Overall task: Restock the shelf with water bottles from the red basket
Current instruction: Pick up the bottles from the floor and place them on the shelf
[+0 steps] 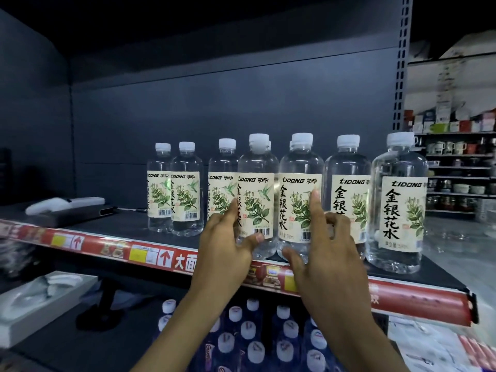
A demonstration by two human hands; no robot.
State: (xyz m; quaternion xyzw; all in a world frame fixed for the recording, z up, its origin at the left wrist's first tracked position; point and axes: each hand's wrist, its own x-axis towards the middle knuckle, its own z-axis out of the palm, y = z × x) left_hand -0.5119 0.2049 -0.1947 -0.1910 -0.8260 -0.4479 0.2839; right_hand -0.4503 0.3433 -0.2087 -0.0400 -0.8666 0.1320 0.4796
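Several clear water bottles with white caps and cream flower labels stand in a row on the dark shelf point(112, 229). My left hand point(225, 248) grips one front bottle point(259, 183), fingers round its left side and thumb across its lower front. My right hand point(328, 253) holds the neighbouring bottle point(298, 170): the index finger lies straight up on the label, the thumb crosses the base, and the other fingers curl at its right side. More bottles stand to the right point(346, 183) point(400, 205) and further back on the left point(185, 189). No red basket is in view.
A red price strip point(150, 255) runs along the shelf's front edge. A white device on a dark box point(64, 208) lies on the shelf at left. Below are blue bottles with white caps point(252, 336) and a white tray point(40, 304). Stocked shelves point(456, 162) stand at far right.
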